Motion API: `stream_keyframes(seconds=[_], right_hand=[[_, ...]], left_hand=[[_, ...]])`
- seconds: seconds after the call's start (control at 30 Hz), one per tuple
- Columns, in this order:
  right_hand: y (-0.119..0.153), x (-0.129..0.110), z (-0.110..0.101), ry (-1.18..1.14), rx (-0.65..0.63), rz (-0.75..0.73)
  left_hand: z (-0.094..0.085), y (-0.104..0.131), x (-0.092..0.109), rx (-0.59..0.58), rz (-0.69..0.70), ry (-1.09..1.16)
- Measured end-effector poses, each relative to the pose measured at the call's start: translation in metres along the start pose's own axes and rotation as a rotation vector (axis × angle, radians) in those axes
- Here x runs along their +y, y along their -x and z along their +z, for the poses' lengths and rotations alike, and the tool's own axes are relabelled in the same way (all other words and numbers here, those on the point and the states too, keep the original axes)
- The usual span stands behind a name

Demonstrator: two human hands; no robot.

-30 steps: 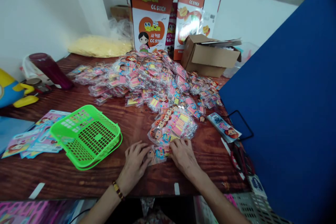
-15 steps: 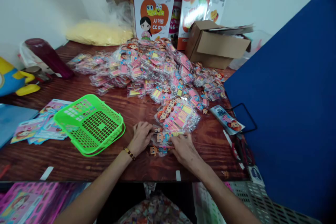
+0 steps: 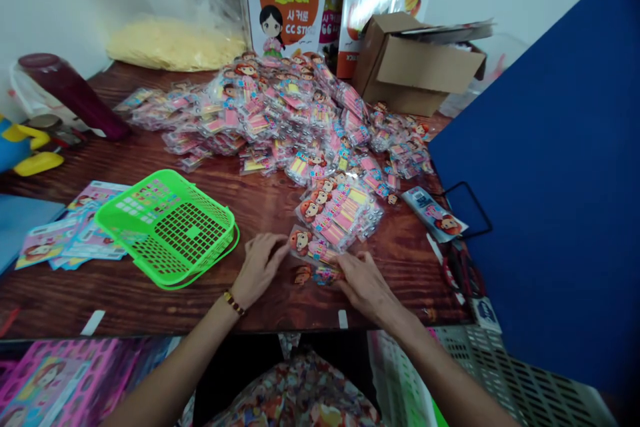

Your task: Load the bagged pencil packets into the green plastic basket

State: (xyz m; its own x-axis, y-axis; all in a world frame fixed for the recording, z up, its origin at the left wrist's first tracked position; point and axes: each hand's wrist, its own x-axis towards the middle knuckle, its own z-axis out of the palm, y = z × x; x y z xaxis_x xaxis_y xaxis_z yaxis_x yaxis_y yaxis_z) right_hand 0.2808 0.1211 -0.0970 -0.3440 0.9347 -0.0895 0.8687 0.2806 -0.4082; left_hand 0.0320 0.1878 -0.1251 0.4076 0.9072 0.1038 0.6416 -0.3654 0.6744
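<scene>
My left hand (image 3: 260, 265) is just above the brown table (image 3: 210, 310), fingers apart and holding nothing, beside the left end of a small clear packet (image 3: 309, 243) with a red-haired cartoon figure. The fingers of my right hand (image 3: 361, 281) are closed on the right end of this packet. Below it, near the right fingertips, lies another packet (image 3: 323, 275) with a blue print. Just beyond my hands is a row of overlapping packets (image 3: 336, 207). Behind that row spreads a large heap of similar packets (image 3: 280, 113) with pink and yellow sticks.
A green basket (image 3: 193, 232) stands to the left by printed cards (image 3: 87, 230). Far left are a dark red bottle (image 3: 75, 95) and a yellow-blue toy (image 3: 35, 153). An open cardboard box (image 3: 420, 70) is at the back. Scissors (image 3: 463, 273) lie at right beside a blue panel (image 3: 545, 180).
My left hand has drawn back leftward from the packets and opened. A packet with a red-haired figure now lies between my hands. The view has tilted slightly downward.
</scene>
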Motion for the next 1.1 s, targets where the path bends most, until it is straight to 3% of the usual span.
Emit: stream_keyframes(seconds=[0.1,0.2,0.33,0.43,0.53,0.73,0.83,0.97,1.1], right_hand=[[-0.014,0.002,-0.005,0.022,0.019,0.061],[-0.032,-0.001,-0.011,0.145,-0.028,0.141],[-0.030,-0.008,-0.009,0.241,0.027,0.139],[-0.019,-0.008,-0.003,0.138,0.020,0.131],[-0.019,-0.004,-0.003,-0.012,-0.004,0.133],[-0.045,0.001,-0.017,-0.062,0.032,0.129],[-0.045,0.001,-0.013,0.011,0.025,0.087],[-0.035,-0.001,-0.003,0.048,0.022,0.074],[-0.034,-0.005,-0.003,0.050,0.046,0.064]], left_hand=[[0.009,-0.022,-0.001,0.036,-0.133,-0.086],[0.014,-0.038,0.000,0.007,-0.124,-0.076],[0.008,-0.027,0.000,-0.087,0.002,0.031],[-0.001,-0.011,-0.002,-0.131,0.073,0.098],[-0.007,-0.015,-0.004,-0.137,0.075,0.139],[-0.001,-0.084,-0.004,0.032,-0.027,0.048],[0.006,-0.108,-0.005,0.003,-0.041,-0.070],[0.009,-0.100,-0.009,-0.078,-0.039,-0.167],[0.006,-0.084,-0.010,-0.077,-0.055,-0.219]])
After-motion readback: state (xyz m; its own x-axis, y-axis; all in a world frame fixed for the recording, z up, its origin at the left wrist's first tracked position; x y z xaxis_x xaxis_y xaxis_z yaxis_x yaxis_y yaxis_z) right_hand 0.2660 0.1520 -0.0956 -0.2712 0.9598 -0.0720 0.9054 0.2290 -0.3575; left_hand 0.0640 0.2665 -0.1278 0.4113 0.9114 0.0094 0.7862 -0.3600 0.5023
